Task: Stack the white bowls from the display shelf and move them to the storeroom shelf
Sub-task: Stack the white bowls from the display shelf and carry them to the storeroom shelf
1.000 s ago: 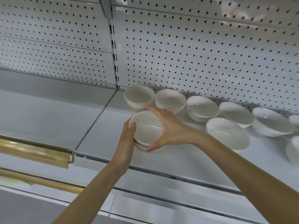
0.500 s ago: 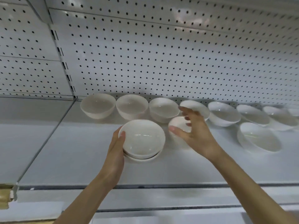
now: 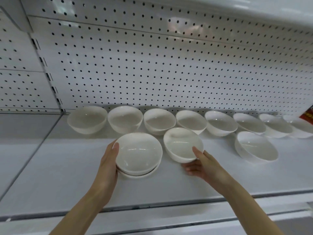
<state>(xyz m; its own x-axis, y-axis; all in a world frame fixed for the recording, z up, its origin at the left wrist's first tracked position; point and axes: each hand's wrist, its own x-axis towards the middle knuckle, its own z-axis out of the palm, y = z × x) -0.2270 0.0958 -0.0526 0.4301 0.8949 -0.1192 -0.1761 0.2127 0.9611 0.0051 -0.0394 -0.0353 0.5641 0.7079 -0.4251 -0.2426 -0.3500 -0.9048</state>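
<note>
A short stack of white bowls (image 3: 138,154) rests on the white display shelf (image 3: 67,180), and my left hand (image 3: 108,163) grips its left rim. Just right of the stack, my right hand (image 3: 201,168) holds a single white bowl (image 3: 182,144) by its near rim, thumb inside, fingers beneath; the bowl is tilted. Behind them a row of several white bowls (image 3: 125,118) lines the back of the shelf along the pegboard. One more lone bowl (image 3: 255,146) sits to the right in front of that row.
A white pegboard wall (image 3: 152,65) backs the shelf. The underside of an upper shelf (image 3: 254,11) overhangs at top right. A red label (image 3: 307,114) shows at the far right edge. A vertical upright (image 3: 45,70) divides this bay from the left one.
My right hand has reached the single bowl beside the stack and taken hold of it, tilting it. The left hand stays on the stack. The camera view has shifted right.
</note>
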